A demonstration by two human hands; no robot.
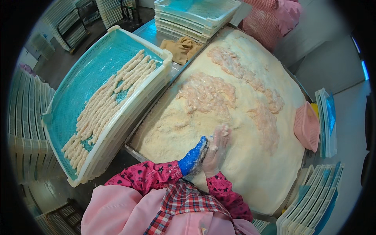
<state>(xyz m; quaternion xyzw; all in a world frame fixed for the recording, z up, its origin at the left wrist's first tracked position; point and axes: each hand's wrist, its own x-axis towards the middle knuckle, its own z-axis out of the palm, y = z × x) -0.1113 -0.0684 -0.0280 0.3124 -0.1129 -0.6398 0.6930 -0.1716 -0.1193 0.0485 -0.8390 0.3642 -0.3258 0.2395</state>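
My left hand [192,157], in a blue glove dusted with powder, presses side on against my right hand [212,156] over the near part of a large bed of pale breading powder [172,139]. A thin whitish glove covers the right hand, and its fingers point away from me, thickly coated. A pale lump shows where the palms meet; whatever lies between them is mostly hidden. Beyond my hands, wet pink raw meat strips [205,93] lie heaped on the powder. More raw meat [264,123] trails along the right.
At left, a teal-lined tray [74,88] atop a stack holds rows of coated strips [113,98]. Stacked trays [196,19] and a tan cloth [182,49] sit beyond. A pink basket [306,126] stands by the right edge, near upright trays [311,197]. Another person [261,25] stands opposite.
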